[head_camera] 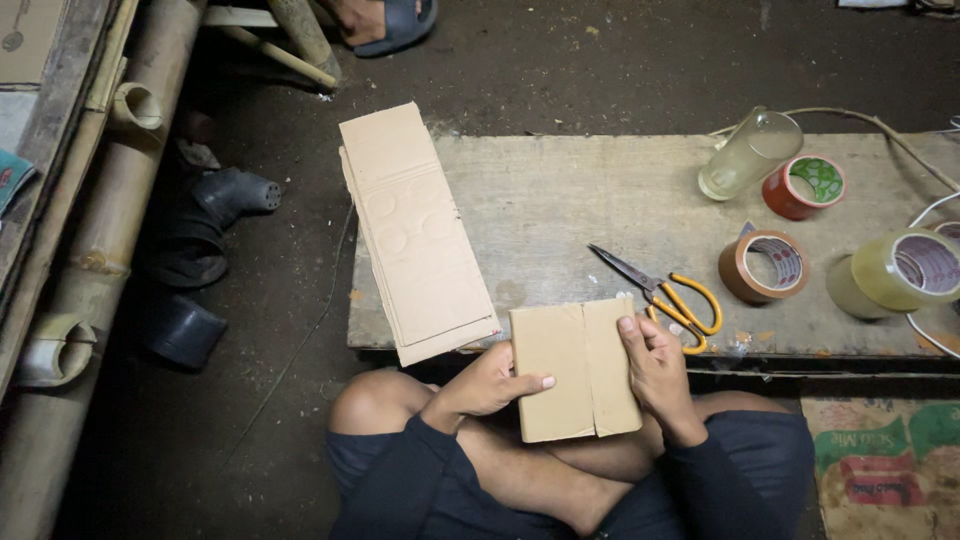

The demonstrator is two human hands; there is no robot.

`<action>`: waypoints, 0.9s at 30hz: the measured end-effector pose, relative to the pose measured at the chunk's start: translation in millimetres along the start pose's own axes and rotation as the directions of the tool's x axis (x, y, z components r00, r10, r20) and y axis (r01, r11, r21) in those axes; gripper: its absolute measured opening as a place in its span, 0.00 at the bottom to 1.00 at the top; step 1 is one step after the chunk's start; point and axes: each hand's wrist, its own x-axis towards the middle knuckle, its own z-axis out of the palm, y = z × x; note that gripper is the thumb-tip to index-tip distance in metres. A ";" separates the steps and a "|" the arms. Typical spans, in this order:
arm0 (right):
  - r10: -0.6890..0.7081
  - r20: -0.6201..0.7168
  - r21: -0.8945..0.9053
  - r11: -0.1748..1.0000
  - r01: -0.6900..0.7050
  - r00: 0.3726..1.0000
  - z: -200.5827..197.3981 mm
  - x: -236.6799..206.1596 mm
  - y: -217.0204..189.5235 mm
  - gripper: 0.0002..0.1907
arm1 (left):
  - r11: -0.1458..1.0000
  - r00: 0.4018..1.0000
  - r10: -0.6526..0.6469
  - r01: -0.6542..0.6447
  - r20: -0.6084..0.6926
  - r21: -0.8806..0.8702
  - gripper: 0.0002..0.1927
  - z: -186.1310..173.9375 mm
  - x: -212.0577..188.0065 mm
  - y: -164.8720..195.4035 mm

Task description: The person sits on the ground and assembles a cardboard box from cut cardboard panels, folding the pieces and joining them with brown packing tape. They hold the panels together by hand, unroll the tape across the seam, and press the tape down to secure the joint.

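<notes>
Folded cardboard piece (575, 370): flat brown panel with a lengthwise seam or fold right of its middle, held over the lap between both hands, just short of the near edge of the wooden tabletop (560, 200). Its long axis runs away from the body, tilted slightly. Left hand (485, 385): clamped on the left long edge, thumb laid across the face, fingers tucked behind. Right hand (655, 365): clamped on the right long edge, fingertips curled over the upper right corner. Both hands touch the piece; neither is nearer than the other. Stack of cardboard strips (420, 235): beyond and left of the left hand, lying aslant, overhanging the tabletop's left end, faint circles pressed into the top sheet. Orange-handled scissors (660, 290): just beyond the right hand, blades shut, points aimed left and away. Brown tape roll (763, 267), red tape roll (803, 186), clear tape roll (905, 270) and a tipped drinking glass (748, 155): farther right of the right hand, well apart from the piece.
</notes>
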 end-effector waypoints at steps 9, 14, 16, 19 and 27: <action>-0.007 0.135 -0.382 0.922 0.058 0.991 -12.2 -4.0 -6.0 0.18 | 1.000 0.979 0.023 -0.022 -0.200 0.004 0.34 1.9 -0.1 32.1; -0.144 0.364 -0.394 0.872 0.292 0.920 5.5 -10.7 -20.8 0.13 | 0.881 0.982 -0.038 0.121 -0.186 0.458 0.19 9.4 3.1 33.0; -0.156 0.416 -0.412 0.846 0.338 0.896 12.2 -13.2 -26.4 0.14 | 0.860 0.996 -0.012 0.053 -0.084 0.508 0.17 14.7 3.6 27.7; -0.010 0.415 -0.539 0.803 0.254 0.910 12.4 -11.2 -33.8 0.14 | 0.820 1.000 -0.012 0.020 -0.017 0.572 0.19 16.7 4.3 22.9; 0.245 0.394 -0.404 0.912 -0.073 0.886 -24.9 -2.2 -33.5 0.17 | 0.851 0.973 -0.002 0.123 -0.230 0.511 0.20 1.9 -0.3 36.6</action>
